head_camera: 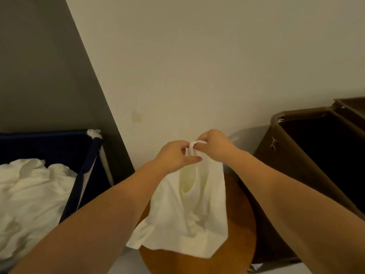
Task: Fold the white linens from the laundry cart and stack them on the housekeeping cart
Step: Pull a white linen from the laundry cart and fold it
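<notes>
A white linen (pixel 189 210) hangs in front of me, held up by its top edge. My left hand (pixel 173 155) and my right hand (pixel 214 145) pinch that edge close together, almost touching, near the wall. The cloth drapes down over a round wooden table (pixel 237 244). At the left stands the dark blue laundry cart (pixel 59 143), with a heap of crumpled white linens (pixel 29 198) inside it. At the right stands a brown cart (pixel 292 161) with a dark open bin.
A pale wall (pixel 197 66) rises straight ahead, with a grey wall section (pixel 39 66) at the left. The blue cart's white corner post (pixel 104 161) stands near the table. A second brown edge (pixel 351 107) shows at the far right.
</notes>
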{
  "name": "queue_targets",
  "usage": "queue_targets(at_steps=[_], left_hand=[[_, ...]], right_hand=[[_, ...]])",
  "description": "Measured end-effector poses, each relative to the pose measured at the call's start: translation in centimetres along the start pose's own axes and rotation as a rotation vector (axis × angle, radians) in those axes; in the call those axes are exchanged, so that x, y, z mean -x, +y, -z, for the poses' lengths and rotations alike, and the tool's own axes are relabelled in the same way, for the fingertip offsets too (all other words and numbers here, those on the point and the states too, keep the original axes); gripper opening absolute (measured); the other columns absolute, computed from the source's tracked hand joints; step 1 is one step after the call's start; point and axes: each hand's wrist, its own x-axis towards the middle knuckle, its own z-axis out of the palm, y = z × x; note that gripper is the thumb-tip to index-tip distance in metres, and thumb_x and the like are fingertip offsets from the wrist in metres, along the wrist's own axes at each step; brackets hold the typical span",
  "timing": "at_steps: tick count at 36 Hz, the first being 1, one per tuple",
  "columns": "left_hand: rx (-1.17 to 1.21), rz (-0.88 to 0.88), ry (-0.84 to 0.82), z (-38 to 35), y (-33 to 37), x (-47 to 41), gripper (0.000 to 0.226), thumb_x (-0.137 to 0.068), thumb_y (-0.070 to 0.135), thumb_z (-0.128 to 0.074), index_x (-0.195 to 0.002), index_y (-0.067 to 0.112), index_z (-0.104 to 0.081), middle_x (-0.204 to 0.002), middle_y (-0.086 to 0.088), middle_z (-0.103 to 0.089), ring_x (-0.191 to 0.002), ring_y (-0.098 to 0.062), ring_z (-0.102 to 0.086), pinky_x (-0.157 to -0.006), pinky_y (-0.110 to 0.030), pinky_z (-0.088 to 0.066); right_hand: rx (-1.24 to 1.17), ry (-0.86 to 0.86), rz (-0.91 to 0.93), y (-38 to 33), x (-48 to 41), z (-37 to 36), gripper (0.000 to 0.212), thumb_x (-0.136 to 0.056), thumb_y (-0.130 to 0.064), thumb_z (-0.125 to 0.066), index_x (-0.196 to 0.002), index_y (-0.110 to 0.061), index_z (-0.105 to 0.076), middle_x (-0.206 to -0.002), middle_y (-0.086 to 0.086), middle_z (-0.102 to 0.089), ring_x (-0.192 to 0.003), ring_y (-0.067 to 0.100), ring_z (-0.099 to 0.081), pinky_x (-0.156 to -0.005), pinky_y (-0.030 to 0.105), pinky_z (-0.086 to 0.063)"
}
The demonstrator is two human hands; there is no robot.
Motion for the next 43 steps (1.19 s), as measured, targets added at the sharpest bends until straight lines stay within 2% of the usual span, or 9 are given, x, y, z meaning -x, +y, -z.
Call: queue_targets(at_steps=[3,6,10,13,21,25,33,39,43], left_hand=[[-0.059,0.0,0.069,-0.4,-0.3,-0.2,0.018,-0.088,0.025,-0.062,-0.072,0.018,-0.061,-0.071,-0.002,-0.059,-0.066,-0.021,-0.053,-0.061,-0.031,-0.041],[-0.073,0.012,0.121,-0.3,-0.6,-0.1,0.019,-0.092,0.017,-0.052,-0.089,0.013,-0.07,-0.08,-0.006,-0.067,-0.07,-0.024,-0.059,-0.064,-0.032,-0.045],[-0.071,0.016,0.209,0.9,-0.8,0.0,0.026,-0.096,0.011,-0.045,-0.105,0.015,-0.07,-0.1,0.0,-0.063,-0.087,-0.019,-0.057,-0.079,-0.032,-0.048],[-0.062,0.053,0.276,2.4,-1.3,-0.2,0.029,-0.098,0.012,-0.044,-0.113,0.016,-0.068,-0.108,0.0,-0.061,-0.092,-0.015,-0.053,-0.081,-0.026,-0.042],[-0.082,0.167,0.346,5.0,-3.3,0.0,0.029,-0.099,0.01,-0.041,-0.115,0.015,-0.065,-0.112,-0.006,-0.063,-0.093,-0.018,-0.053,-0.081,-0.027,-0.04],[-0.084,0.198,0.366,5.0,-4.0,0.2,0.029,-0.098,0.009,-0.04,-0.113,0.013,-0.065,-0.11,-0.007,-0.064,-0.091,-0.018,-0.053,-0.079,-0.027,-0.038],[-0.214,0.275,0.081,2.8,-4.8,0.0,0.029,-0.094,0.01,-0.048,-0.119,0.016,-0.062,-0.114,-0.009,-0.063,-0.096,-0.025,-0.058,-0.077,-0.029,-0.043],[0.004,0.126,-0.172,-0.1,-3.3,0.9,0.073,-0.074,0.042,-0.079,-0.137,0.032,-0.044,-0.088,0.007,-0.051,-0.079,-0.008,-0.052,-0.071,-0.023,-0.042],[0.016,0.075,-0.149,-1.9,-2.5,0.5,0.03,-0.079,0.039,-0.075,-0.106,0.026,-0.067,-0.069,0.011,-0.05,-0.063,-0.008,-0.049,-0.06,-0.023,-0.04]], right_hand=[[-0.018,0.017,-0.014,0.4,0.2,-0.4,0.028,-0.084,-0.03,-0.069,-0.07,-0.005,-0.068,-0.056,0.004,-0.051,-0.048,0.013,-0.042,-0.049,0.026,-0.033],[0.021,-0.042,-0.003,0.6,0.3,-0.3,0.029,-0.083,-0.03,-0.071,-0.067,-0.007,-0.065,-0.054,0.0,-0.046,-0.049,0.014,-0.04,-0.05,0.027,-0.032],[0.284,-0.262,-0.104,2.7,0.9,-0.1,0.022,-0.083,-0.027,-0.071,-0.093,-0.007,-0.069,-0.085,0.01,-0.067,-0.077,0.025,-0.064,-0.07,0.035,-0.051],[0.353,-0.363,-0.178,5.7,1.6,-0.4,0.03,-0.084,-0.031,-0.069,-0.104,-0.009,-0.065,-0.098,0.007,-0.067,-0.087,0.023,-0.063,-0.078,0.034,-0.054],[0.345,-0.522,-0.246,10.3,3.7,-0.7,0.008,-0.089,-0.034,-0.064,-0.089,-0.026,-0.063,-0.086,-0.009,-0.061,-0.083,0.011,-0.059,-0.066,0.019,-0.041],[0.365,-0.568,-0.239,11.8,4.4,-0.3,0.008,-0.088,-0.036,-0.065,-0.086,-0.029,-0.062,-0.089,-0.009,-0.061,-0.084,0.009,-0.058,-0.074,0.021,-0.044],[0.05,-0.215,-0.123,8.2,3.0,-0.8,0.02,-0.095,-0.031,-0.058,-0.079,-0.018,-0.06,-0.075,0.001,-0.059,-0.071,0.017,-0.058,-0.059,0.025,-0.042],[-0.046,-0.148,-0.04,3.9,1.5,-1.6,0.029,-0.093,-0.027,-0.061,-0.065,-0.03,-0.057,-0.054,-0.011,-0.048,-0.049,0.004,-0.045,-0.048,0.018,-0.033],[-0.018,-0.119,-0.022,2.0,0.8,-2.4,0.025,-0.09,-0.026,-0.062,-0.07,-0.013,-0.066,-0.055,0.0,-0.049,-0.049,0.013,-0.043,-0.049,0.025,-0.035]])
